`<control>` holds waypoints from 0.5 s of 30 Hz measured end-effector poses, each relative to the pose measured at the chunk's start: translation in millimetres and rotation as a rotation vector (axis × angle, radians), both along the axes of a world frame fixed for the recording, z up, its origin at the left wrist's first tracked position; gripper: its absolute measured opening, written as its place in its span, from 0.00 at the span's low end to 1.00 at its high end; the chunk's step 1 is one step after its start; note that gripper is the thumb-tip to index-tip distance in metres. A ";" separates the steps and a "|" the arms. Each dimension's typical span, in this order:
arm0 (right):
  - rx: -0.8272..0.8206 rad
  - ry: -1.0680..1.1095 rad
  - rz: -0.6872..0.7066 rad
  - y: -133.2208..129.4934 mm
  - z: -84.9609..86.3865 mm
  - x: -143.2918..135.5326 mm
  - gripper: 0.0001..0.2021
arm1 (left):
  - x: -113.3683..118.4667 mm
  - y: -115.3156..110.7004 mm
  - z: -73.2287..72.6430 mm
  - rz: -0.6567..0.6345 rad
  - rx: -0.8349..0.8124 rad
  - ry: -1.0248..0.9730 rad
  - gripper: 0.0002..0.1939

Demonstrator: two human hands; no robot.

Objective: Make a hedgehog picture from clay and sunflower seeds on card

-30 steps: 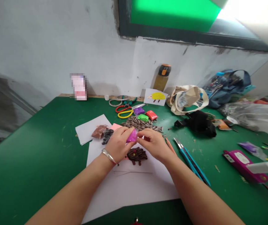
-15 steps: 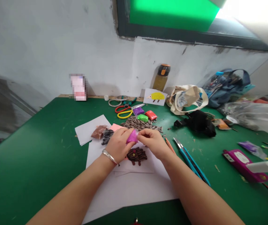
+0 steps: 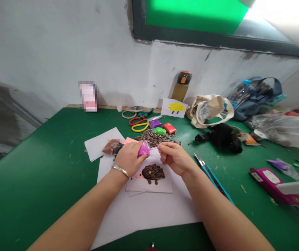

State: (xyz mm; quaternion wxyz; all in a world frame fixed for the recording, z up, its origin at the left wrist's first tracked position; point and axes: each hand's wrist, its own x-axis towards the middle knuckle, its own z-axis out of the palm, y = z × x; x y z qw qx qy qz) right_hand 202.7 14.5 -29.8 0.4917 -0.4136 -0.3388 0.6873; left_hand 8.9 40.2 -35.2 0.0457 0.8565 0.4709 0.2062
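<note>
My left hand (image 3: 128, 158), with a silver bangle at the wrist, is closed around a packet of pink modelling clay (image 3: 143, 149). Just right of it, my right hand (image 3: 174, 157) pinches a small bit of pink clay (image 3: 158, 147); a thin pink strand stretches between this bit and the packet. Below both hands lies a white card with a hedgehog picture (image 3: 153, 173), its back covered in dark seeds, its face pink, with small red and yellow dots on the back. The card rests on larger white paper (image 3: 149, 212).
Striped sunflower seeds (image 3: 151, 137) lie behind the hands, beside green (image 3: 160, 131), red (image 3: 169, 128) and purple clay packets (image 3: 155, 123). Scissors (image 3: 140, 127) are farther back. A blue utility knife (image 3: 213, 179) lies at the right, and a magenta power strip (image 3: 273, 186) beyond it.
My right hand has drawn away from the packet to the right, pulling out a bit of pink clay. My left hand has shifted slightly left, uncovering more of the hedgehog picture.
</note>
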 end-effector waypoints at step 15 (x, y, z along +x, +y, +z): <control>-0.046 0.075 0.025 -2.3 2.9 2.0 0.13 | 1.0 -2.2 3.6 0.014 0.009 -0.017 0.19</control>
